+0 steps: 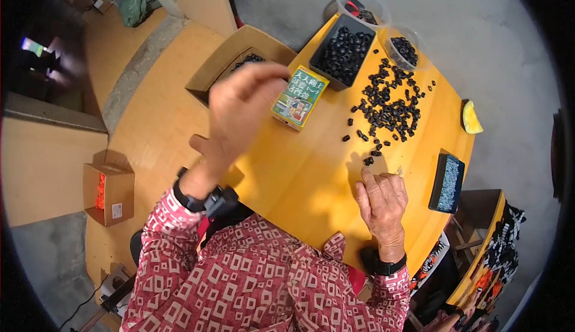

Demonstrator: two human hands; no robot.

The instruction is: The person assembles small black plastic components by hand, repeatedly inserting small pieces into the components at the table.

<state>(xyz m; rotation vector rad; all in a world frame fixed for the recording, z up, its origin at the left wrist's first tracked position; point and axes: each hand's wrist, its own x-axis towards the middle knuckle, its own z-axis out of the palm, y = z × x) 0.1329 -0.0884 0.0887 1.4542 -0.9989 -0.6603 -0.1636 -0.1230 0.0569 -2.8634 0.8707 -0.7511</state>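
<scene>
My left hand [239, 107] is raised at the near edge of an open cardboard box [206, 71] with black parts inside. Motion smears its fingers, so whether it holds anything is unclear. Beside its fingertips stands a green and yellow printed carton [299, 97]. My right hand [383, 203] rests low over the table [287, 176], index finger stretched forward and thumb apart. That fingertip is at a small black ring-like part [368, 161], at the near end of a loose spread of black parts [389, 107].
A dark bin [326, 71] of larger black parts stands at the far side, next to two clear tubs [390, 50]. A black tray with pale pieces [447, 183] and a yellow fruit wedge [471, 117] lie along the right edge. Another person's hand [471, 303] shows at lower right.
</scene>
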